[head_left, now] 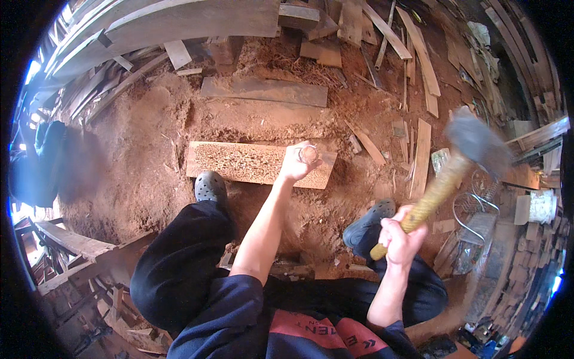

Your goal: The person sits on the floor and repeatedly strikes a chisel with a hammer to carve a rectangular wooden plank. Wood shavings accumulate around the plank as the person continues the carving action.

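Observation:
My left hand [294, 163] is closed round an upright tool with a round wooden end [308, 154], seen end-on from above. Its lower part is hidden by the hand, so its kind does not show. Beneath it lies a pale wooden board [239, 164], covered with many small dark marks over its left and middle; its right end is plainer. My right hand [402, 234] grips a hammer by its yellowish handle [439, 190]. The grey hammer head [476, 140] is raised up and to the right, smeared by motion, well apart from the board and the tool.
My left shoe [210, 186] touches or nearly touches the board's near edge; my right shoe [368, 220] is farther right. A dark plank [263, 91] lies beyond on reddish dirt. Loose wood strips [421, 157] lie to the right, near a white bucket [542, 206]. Stacked timber lines the far side.

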A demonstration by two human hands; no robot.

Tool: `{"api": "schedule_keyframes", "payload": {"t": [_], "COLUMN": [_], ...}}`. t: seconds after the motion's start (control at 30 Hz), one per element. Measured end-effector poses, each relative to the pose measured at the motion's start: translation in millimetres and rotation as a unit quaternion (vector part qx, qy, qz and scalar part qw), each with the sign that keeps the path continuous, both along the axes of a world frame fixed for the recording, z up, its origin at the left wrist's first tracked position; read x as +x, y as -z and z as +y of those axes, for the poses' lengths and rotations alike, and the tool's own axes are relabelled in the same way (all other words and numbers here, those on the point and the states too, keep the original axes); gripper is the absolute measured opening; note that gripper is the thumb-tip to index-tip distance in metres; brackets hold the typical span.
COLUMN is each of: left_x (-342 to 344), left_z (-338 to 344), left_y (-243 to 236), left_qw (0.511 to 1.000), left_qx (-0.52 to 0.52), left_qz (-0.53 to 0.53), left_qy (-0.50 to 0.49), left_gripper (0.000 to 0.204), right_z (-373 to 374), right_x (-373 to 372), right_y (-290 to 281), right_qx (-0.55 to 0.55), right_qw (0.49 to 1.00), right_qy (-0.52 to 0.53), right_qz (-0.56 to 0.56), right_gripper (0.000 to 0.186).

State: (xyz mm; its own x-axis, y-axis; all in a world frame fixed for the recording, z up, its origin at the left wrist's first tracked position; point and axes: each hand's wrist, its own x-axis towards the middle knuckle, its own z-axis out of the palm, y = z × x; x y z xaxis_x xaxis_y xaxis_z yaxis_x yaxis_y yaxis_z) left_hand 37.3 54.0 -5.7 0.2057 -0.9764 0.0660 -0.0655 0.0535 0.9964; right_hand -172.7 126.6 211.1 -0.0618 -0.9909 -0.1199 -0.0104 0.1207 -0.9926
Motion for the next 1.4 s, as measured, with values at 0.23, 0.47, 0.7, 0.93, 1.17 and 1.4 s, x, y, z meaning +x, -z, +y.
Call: {"api": "schedule_keyframes", "payload": {"t": [0.23,0.47,0.7,0.93,1.17,1.4], "left_x": [-11.5,-6.9,-12.8,-6.8,0.9,25.4], "left_z": [-14.7,-9.2,-4.5,4.9,-0.1,-6.3], "left_y": [-9.4,12.4,-2.6,14.1,-3.7,29.1], "left_qw": [0.999,0.993,1.000,0.994,0.998,0.977], "left_qx": [0.005,-0.018,0.019,-0.016,0.021,0.002], "left_qz": [-0.034,-0.111,-0.014,-0.103,-0.056,0.215], "left_qy": [0.019,-0.034,-0.020,-0.018,0.019,-0.017], "left_gripper": [0.022,0.024,0.019,0.026,0.026,0.026], "right_z": [2.0,-20.3,-13.6,3.0,23.6,34.1], "right_x": [14.4,12.5,22.1,3.0,-21.9,-13.4], "right_y": [74.6,40.6,29.0,130.4,178.3,218.8], "right_qx": [-0.126,-0.035,-0.213,0.093,0.295,0.301], "right_qw": [0.913,0.928,0.956,0.884,0.914,0.813], "right_qy": [-0.012,-0.080,0.036,-0.059,-0.041,-0.189], "right_qz": [0.388,0.363,0.196,0.454,0.275,0.462], "right_gripper": [0.013,0.010,0.017,0.022,0.020,0.023]}}
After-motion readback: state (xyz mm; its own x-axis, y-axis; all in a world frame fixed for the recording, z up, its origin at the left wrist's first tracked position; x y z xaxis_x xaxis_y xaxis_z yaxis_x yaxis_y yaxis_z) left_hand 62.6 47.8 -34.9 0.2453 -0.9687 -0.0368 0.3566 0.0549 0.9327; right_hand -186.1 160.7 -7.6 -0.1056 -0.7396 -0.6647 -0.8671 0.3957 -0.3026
